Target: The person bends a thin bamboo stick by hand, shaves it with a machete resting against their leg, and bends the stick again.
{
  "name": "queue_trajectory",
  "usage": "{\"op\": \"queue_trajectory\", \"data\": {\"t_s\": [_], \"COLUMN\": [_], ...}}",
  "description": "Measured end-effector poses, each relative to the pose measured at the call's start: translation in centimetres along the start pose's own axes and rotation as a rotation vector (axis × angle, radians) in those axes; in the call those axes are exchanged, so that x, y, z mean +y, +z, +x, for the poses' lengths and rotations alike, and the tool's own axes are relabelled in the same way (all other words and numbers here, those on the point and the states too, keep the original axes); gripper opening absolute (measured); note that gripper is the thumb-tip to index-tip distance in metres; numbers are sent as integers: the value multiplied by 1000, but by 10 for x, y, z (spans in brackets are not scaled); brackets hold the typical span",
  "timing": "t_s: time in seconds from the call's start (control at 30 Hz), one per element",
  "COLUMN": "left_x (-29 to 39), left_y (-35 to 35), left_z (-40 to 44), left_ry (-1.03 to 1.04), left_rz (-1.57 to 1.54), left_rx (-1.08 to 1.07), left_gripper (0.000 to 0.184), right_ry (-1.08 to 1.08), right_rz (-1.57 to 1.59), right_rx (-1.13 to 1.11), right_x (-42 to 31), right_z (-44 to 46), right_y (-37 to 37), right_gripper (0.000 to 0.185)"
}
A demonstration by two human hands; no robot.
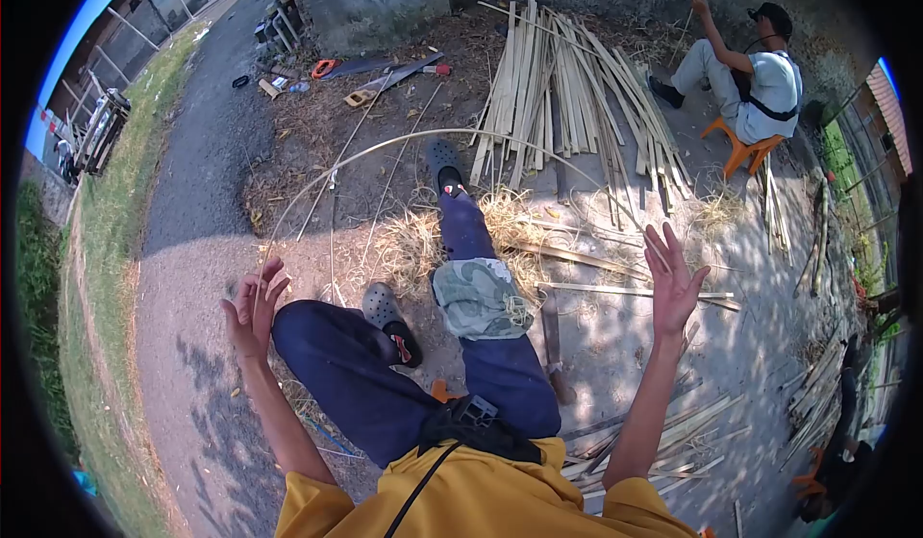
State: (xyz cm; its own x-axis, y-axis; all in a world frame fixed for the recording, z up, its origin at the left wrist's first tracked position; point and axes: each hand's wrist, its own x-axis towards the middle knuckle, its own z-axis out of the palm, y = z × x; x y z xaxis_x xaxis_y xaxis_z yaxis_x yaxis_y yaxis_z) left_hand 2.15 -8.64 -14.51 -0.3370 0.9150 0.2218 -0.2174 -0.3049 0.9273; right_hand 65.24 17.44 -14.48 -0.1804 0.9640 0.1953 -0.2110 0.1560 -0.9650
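1. Nearest is the yellow shirt (461, 500), with a camouflage cloth (471, 298) over one trouser leg beyond it.
2. The bent strip (385, 143) arches between the hands, above the shavings (409, 245).
3. The left hand (255, 317) is loosely curled at one end; whether it pinches cannot be told. The right hand (676, 283) is spread open, the other end against its fingers.
4. The strip should be light, springy and prone to splitting if over-bent; hold it near both ends, minding sharp edges.
5. Counts: one bent strip, one cloth, two clogs (382, 304); far left, two saws (361, 98); far right, one co-worker (774, 86) on one stool (742, 151). The far pile (567, 86) holds too many strips to count.
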Motion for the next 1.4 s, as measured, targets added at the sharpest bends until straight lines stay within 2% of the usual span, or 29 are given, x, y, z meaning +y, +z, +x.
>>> {"op": "queue_trajectory", "data": {"t_s": [0.5, 1.03, 1.13, 1.2, 1.23, 1.3, 1.33, 1.4], "left_x": [-2, -7, -5, -6, -7, -9, -10, -10], "left_y": [30, 23, 25, 24, 23, 20, 17, 15], "left_z": [17, 14, 15, 15, 15, 15, 14, 13], "left_ry": [52, 11, 2, -2, -2, -4, -2, -3], "left_rz": [-52, 17, 20, 21, 17, 11, -4, -19], "left_rx": [-28, -15, -2, -6, 6, 15, -8, -33], "left_gripper": [88, 89, 89, 89, 89, 88, 88, 88], "right_ry": [5, 1, -16, -61, -61, -18, -58, -22], "right_rz": [244, 252, 161, 147, 146, -82, -123, -144], "right_rx": [71, 2, -20, -69, -67, 24, 72, 89], "right_x": [14, 15, 20, 18, 15, 9, 10, 11], "right_z": [0, -4, -4, -4, -4, -6, -7, -7], "right_y": [23, 24, 24, 24, 26, 30, 31, 30], "right_gripper": [107, 107, 105, 92, 92, 75, 60, 54]}}
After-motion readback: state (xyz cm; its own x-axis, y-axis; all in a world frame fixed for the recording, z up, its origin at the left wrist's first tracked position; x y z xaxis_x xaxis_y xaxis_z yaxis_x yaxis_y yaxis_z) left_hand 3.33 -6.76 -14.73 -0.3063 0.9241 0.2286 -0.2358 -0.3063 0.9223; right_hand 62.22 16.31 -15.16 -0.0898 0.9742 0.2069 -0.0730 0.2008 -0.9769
